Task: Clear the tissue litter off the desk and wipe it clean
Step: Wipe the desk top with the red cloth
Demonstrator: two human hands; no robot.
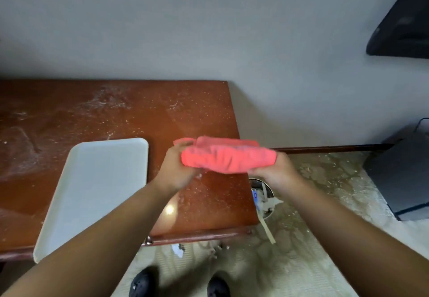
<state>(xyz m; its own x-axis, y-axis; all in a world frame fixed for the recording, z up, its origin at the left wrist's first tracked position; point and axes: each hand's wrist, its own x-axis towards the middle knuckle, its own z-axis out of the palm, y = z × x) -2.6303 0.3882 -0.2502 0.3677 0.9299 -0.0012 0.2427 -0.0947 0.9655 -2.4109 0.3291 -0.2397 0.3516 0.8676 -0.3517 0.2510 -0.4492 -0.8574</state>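
Note:
A folded pink cloth [226, 156] is held in the air above the right end of the brown wooden desk [116, 115]. My left hand [177, 170] grips its left end and my right hand [276, 172] grips its right end. White dust and crumbs are scattered over the desk top, thickest toward the back and left. No tissue pieces show on the desk itself.
A white rectangular tray [97, 187] lies on the desk's front left, overhanging the front edge. A small bin [263, 198] with paper waste stands on the floor by the desk's right side. Paper scraps [177, 250] lie on the patterned carpet. A dark box [401, 173] sits at right.

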